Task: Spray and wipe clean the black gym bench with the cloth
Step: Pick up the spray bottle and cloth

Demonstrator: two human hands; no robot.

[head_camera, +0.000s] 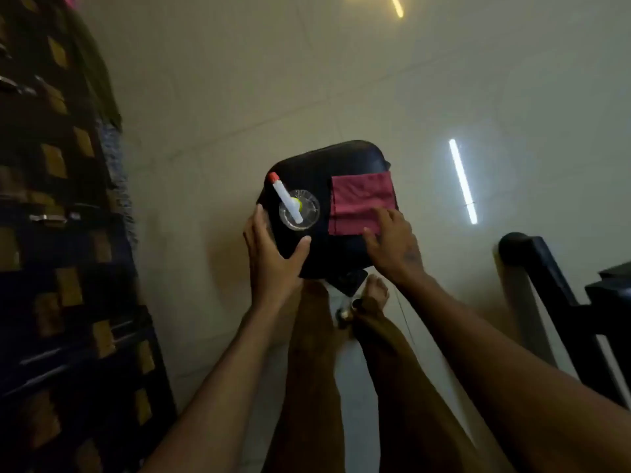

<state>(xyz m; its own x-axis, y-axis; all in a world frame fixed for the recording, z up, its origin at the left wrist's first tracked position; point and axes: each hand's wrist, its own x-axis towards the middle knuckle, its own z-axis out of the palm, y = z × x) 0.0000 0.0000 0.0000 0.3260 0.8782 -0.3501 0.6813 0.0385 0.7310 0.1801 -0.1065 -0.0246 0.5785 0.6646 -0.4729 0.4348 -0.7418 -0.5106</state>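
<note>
Pale floor; one bench (327, 206), one bottle (297, 208), one cloth (362, 203).

Weight rack (61, 233) left, glossy floor (239, 80).

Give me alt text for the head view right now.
Seen from above, a small black bench pad carries a clear spray bottle on its left and a folded red cloth on its right. The left hand reaches open toward the bottle; the right hand rests on the cloth's near edge.
</note>
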